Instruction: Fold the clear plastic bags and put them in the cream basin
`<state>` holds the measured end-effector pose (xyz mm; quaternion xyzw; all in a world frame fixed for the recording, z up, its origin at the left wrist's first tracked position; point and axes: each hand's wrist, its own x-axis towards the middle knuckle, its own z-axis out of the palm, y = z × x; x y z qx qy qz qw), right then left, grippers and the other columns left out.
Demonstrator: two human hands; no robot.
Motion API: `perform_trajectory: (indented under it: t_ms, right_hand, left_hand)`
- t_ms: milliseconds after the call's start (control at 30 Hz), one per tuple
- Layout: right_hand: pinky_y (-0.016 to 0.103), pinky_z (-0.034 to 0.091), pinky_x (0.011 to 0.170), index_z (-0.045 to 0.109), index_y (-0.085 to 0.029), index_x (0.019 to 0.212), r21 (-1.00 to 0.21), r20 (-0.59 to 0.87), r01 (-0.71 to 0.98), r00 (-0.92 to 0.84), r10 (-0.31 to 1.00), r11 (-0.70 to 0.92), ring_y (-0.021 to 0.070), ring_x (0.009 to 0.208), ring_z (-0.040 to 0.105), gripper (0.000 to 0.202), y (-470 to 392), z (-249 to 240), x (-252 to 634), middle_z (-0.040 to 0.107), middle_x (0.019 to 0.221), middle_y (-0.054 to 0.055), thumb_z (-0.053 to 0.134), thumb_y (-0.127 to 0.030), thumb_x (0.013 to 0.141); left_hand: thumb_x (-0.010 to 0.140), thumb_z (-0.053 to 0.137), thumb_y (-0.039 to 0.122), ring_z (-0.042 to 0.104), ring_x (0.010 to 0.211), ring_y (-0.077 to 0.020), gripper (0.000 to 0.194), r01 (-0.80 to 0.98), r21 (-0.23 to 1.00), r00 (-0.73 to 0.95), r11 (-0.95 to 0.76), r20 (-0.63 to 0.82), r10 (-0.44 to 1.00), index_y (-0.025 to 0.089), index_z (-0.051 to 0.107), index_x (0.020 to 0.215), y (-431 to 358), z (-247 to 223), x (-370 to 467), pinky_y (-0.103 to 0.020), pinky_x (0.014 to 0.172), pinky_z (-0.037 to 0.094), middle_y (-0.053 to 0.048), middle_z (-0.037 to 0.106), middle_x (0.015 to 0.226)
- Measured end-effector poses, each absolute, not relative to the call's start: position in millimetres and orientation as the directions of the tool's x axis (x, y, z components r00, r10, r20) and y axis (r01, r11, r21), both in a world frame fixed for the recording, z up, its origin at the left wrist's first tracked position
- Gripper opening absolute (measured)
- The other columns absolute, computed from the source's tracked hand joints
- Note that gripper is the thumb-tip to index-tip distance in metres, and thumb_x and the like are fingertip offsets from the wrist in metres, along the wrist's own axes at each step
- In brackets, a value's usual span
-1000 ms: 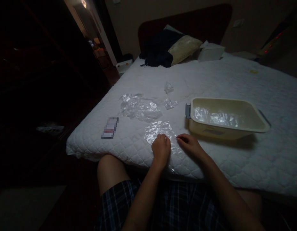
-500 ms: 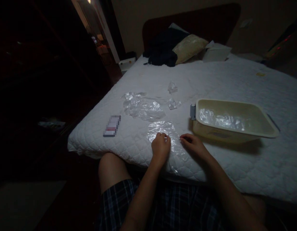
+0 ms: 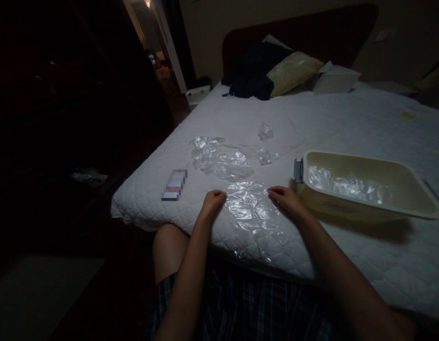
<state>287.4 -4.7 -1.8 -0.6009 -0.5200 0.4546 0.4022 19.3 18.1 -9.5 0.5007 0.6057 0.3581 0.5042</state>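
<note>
A clear plastic bag [image 3: 253, 210] lies spread on the near edge of the bed, its lower end reaching the mattress edge. My left hand [image 3: 214, 201] pinches its left side near the upper corner. On the opposite side, my right hand [image 3: 285, 196] has thumb and finger closed at the upper right edge. Just beyond the bag is a crumpled clear plastic sheet [image 3: 219, 158]. Two small wads of clear plastic, one farther back [image 3: 265, 131] and one nearer [image 3: 266, 155], rest behind my right hand.
A cream plastic bin [image 3: 361, 208] with grey side latches stands right of my right hand, shiny clear plastic inside it. A blurred phone-like rectangle [image 3: 174, 185] lies to the left. Dark bedding, a beige pillow [image 3: 293, 73] and a white box [image 3: 336, 80] sit by the headboard [image 3: 347, 28].
My left hand has moved left, from over the bag to its left edge. The bag is now spread wider between both hands. The view has shifted slightly left.
</note>
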Motion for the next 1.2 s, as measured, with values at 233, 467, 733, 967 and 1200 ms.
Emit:
perform_trajectory:
  t_ms: [233, 467, 733, 967, 1200]
  right_hand:
    - [0.019, 0.025, 0.038, 0.059, -0.014, 0.08, -0.957, -0.275, 0.118, -0.06, 0.96, -0.267, 0.0048, 0.043, 0.039, 0.036, 7.7, -1.2, 284.9, 0.05, 0.057, -0.002, 0.066, -0.043, 0.061]
    - [0.018, 0.024, 0.036, 0.058, -0.017, 0.085, -0.967, -0.253, 0.055, -0.059, 0.966, -0.25, 0.0037, 0.041, 0.038, 0.037, 14.6, -3.6, 280.6, 0.05, 0.058, -0.005, 0.067, -0.044, 0.06]
    - [0.018, 0.027, 0.037, 0.062, -0.015, 0.084, -0.985, -0.167, 0.044, 0.004, 0.986, -0.167, 0.0046, 0.043, 0.04, 0.041, 16.3, -9.6, 276.4, 0.057, 0.064, 0.0, 0.07, -0.044, 0.056]
    - [0.019, 0.035, 0.042, 0.064, -0.016, 0.084, -0.984, -0.176, 0.017, 0.042, 0.984, -0.176, 0.0064, 0.049, 0.047, 0.038, 12.7, -14.4, 283.0, 0.062, 0.073, 0.002, 0.071, -0.04, 0.056]
    - [0.018, 0.026, 0.035, 0.064, -0.015, 0.089, -0.985, -0.155, 0.076, 0.014, 0.988, -0.156, 0.0064, 0.042, 0.045, 0.041, 12.5, -16.9, 285.1, 0.059, 0.062, 0.001, 0.068, -0.043, 0.059]
  left_hand:
    - [0.06, 0.066, 0.035, 0.04, 0.039, -0.004, 0.025, 0.079, 0.954, 0.256, 0.29, -0.3, 0.919, 0.012, 0.059, 0.07, 32.2, -4.7, 22.5, -0.018, 0.038, 0.027, 0.003, 0.05, 0.054]
    - [0.059, 0.069, 0.033, 0.045, 0.049, -0.0046, 0.03, 0.0, 0.963, 0.291, 0.269, -0.257, 0.921, 0.013, 0.062, 0.08, 27.9, -4.0, 20.4, -0.018, 0.043, 0.03, 0.001, 0.054, 0.065]
    - [0.059, 0.068, 0.031, 0.041, 0.045, -0.0039, 0.03, -0.023, 0.974, 0.294, 0.226, -0.209, 0.933, 0.013, 0.062, 0.082, 24.4, -5.8, 18.2, -0.019, 0.043, 0.027, 0.003, 0.052, 0.059]
    - [0.059, 0.068, 0.034, 0.041, 0.045, -0.0044, 0.028, -0.013, 0.978, 0.252, 0.208, -0.198, 0.947, 0.012, 0.063, 0.076, 21.0, -5.9, 19.2, -0.019, 0.044, 0.028, 0.003, 0.054, 0.057]
    - [0.058, 0.069, 0.033, 0.042, 0.046, -0.0048, 0.033, -0.021, 0.981, 0.223, 0.195, -0.185, 0.957, 0.012, 0.065, 0.082, 23.8, -13.8, 17.8, -0.02, 0.044, 0.029, 0.0, 0.058, 0.062]
